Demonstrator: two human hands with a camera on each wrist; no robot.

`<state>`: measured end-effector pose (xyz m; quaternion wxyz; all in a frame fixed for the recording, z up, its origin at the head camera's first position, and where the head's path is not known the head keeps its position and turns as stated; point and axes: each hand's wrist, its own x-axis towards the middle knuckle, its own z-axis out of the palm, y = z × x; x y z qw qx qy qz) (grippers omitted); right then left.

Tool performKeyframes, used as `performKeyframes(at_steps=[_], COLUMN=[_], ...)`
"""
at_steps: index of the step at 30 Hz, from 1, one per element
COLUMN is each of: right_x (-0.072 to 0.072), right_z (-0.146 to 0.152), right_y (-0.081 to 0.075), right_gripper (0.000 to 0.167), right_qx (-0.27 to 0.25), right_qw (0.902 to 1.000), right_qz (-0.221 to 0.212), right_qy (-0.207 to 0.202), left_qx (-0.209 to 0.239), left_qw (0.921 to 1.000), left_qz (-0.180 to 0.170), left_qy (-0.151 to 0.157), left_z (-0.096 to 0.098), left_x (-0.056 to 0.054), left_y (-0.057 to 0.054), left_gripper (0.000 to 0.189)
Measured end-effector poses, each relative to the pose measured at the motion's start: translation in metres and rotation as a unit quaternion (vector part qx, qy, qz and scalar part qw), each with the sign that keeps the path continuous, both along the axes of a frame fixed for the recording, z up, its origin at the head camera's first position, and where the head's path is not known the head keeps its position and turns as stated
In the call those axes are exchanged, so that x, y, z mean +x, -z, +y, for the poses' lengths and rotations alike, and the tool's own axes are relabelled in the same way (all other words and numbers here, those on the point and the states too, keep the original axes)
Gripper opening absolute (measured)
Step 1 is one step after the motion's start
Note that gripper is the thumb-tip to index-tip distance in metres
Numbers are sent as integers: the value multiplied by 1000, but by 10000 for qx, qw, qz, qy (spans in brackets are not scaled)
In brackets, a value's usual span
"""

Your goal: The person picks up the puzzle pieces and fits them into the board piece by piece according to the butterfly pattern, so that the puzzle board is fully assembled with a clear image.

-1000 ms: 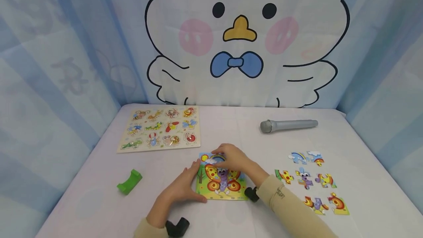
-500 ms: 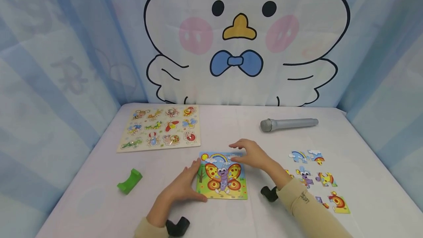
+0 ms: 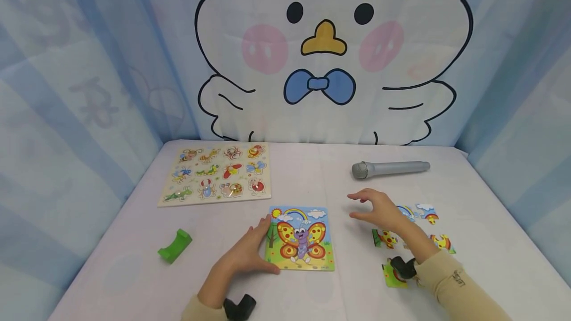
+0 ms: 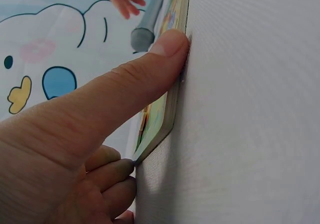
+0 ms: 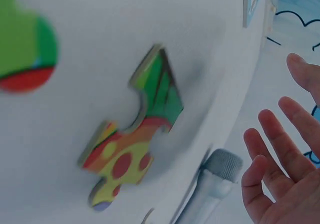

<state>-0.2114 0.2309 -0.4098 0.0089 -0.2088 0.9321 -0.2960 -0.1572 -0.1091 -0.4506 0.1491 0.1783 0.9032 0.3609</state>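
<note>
A butterfly puzzle board [image 3: 301, 246] lies flat at the middle of the table. My left hand [image 3: 245, 251] holds its lower left corner, the thumb against the near edge and the fingers at the left edge. The left wrist view shows that thumb pressed on the board's side [image 4: 172, 102]. My right hand [image 3: 379, 209] hovers right of the board, fingers spread and loosely bent, holding nothing. Loose puzzle pieces lie below and beside it; a green, red and yellow puzzle piece [image 5: 130, 139] is nearest in the right wrist view. The right arm covers some pieces.
Several insect pictures fill a wooden board [image 3: 216, 175] at the back left. A green arched block [image 3: 175, 246] lies at the left. A grey toy microphone [image 3: 392, 169] rests at the back right. Printed curtains [image 3: 321, 118] border the table behind and at both sides.
My right hand has left the top of the butterfly board and moved right toward the loose pieces, its fingers spread. The left hand and the board have stayed in place.
</note>
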Motion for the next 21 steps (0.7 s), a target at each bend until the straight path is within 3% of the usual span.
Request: performKeyframes(at_steps=[7,21], right_x=[10,22], right_z=[39,89], right_y=[2,1], right_gripper=[44,46], right_qx=[184,713], right_qw=[9989,9902], right_qz=[-28,-250], right_qy=[429,1177], left_qx=[45,119], left_qw=[10000,9999], left_qz=[-29,-95], left_qy=[4,-37], left_z=[0,0], left_x=[0,2], left_y=[0,-2], left_gripper=[121,120])
